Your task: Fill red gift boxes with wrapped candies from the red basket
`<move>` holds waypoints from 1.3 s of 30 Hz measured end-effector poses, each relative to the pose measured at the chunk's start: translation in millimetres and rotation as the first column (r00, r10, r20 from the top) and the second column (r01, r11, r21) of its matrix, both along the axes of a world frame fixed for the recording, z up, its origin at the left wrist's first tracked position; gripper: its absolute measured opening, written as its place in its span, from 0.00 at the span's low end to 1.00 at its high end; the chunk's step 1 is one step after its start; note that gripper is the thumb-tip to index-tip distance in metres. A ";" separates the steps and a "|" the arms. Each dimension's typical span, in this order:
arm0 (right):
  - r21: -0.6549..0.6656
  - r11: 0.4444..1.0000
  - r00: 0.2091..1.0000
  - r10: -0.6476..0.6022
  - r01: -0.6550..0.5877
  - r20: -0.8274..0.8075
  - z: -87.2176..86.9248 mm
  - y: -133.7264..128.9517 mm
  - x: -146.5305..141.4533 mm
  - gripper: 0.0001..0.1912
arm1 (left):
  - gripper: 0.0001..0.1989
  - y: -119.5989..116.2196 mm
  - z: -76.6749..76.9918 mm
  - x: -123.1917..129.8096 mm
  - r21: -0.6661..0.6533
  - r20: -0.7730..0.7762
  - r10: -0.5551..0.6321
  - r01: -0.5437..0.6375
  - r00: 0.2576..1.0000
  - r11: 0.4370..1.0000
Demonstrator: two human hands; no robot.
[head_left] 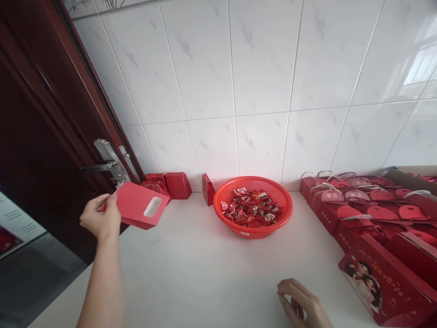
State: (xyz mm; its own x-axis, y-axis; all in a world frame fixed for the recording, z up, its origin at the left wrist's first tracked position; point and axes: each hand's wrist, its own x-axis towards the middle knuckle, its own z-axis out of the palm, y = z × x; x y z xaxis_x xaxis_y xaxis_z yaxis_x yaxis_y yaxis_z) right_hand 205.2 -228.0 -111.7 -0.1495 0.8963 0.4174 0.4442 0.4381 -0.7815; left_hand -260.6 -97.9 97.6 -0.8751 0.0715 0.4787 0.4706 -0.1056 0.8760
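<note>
My left hand [102, 216] grips a red paper gift box [136, 205] by its near end, between thumb and fingers. The box is raised above the left side of the counter and has a pale rounded slot towards its far end. Low in view, my right hand [302, 300] hovers over or rests on the white counter [205, 273]; which of these I cannot tell. Its fingers are curled, with thumb and fingertips close together, and whatever may be inside is hidden. A red plastic basket [252, 234] of small wrapped candies [254, 207] stands between and beyond the hands.
Several red boxes [178, 186] stand against the tiled wall [259, 82] at the left. Rows of red gift boxes with cord handles [368, 200] fill the right side, beside a cardboard carton [404, 175]. A nearer box [382, 282] shows a cartoon couple. At left is a dark door [41, 105].
</note>
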 end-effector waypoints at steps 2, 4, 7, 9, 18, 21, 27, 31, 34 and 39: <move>-0.060 0.998 0.999 0.036 -0.036 0.001 8.7 -2.1 0.4 0.18 | 0.06 -9.5 5.4 15.8 0.100 -0.053 -0.122 0.127 0.991 0.987; -0.125 0.990 0.997 0.072 -0.071 0.004 18.7 -4.1 0.3 0.18 | 0.10 -20.6 8.4 39.6 0.069 -0.083 -0.307 0.313 0.948 0.947; -0.219 0.972 0.996 0.086 -0.090 -0.024 38.1 -4.7 -0.5 0.18 | 0.15 -37.0 7.4 85.7 -0.126 -0.148 -0.583 0.569 0.799 0.812; -0.262 0.959 0.993 0.096 -0.112 -0.073 57.1 -1.2 -0.9 0.20 | 0.16 -45.4 4.3 118.0 -0.242 -0.236 -0.700 0.657 0.674 0.714; -0.037 0.996 0.943 0.060 -0.076 -0.328 144.5 45.5 -20.0 0.22 | 0.15 -56.2 -26.0 212.6 -0.465 -0.299 -0.928 0.814 0.224 0.347; -0.087 0.981 0.926 0.132 -0.173 -0.355 137.6 54.4 -32.1 0.26 | 0.10 -57.4 -45.7 223.8 -0.483 -0.408 -0.904 0.809 0.129 0.334; -0.228 0.926 0.891 0.188 -0.301 -0.412 109.1 58.0 -44.0 0.31 | 0.11 -58.1 -78.8 223.7 -0.481 -0.462 -0.883 0.814 0.083 0.327; -0.260 0.901 0.891 0.230 -0.347 -0.390 108.7 59.6 -45.9 0.31 | 0.12 -55.3 -85.9 217.3 -0.506 -0.246 -0.967 0.842 0.070 0.189; -0.235 0.907 0.903 0.260 -0.350 -0.342 121.1 69.4 -40.0 0.30 | 0.12 -55.0 -86.4 217.4 -0.495 -0.109 -0.991 0.860 0.082 0.126; -0.102 0.977 0.924 0.140 -0.188 -0.356 148.9 112.6 -19.9 0.25 | 0.14 -64.5 -88.2 229.9 -0.439 -0.009 -0.986 0.886 0.165 0.152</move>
State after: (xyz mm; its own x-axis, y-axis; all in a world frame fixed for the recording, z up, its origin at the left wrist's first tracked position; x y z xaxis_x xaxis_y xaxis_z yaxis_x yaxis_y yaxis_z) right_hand 185.3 -115.5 37.2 -0.1672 0.9219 0.3494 0.0679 0.3644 -0.9288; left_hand -30.7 -162.4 9.4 0.1265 0.9050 0.4062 0.3643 -0.4233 0.8295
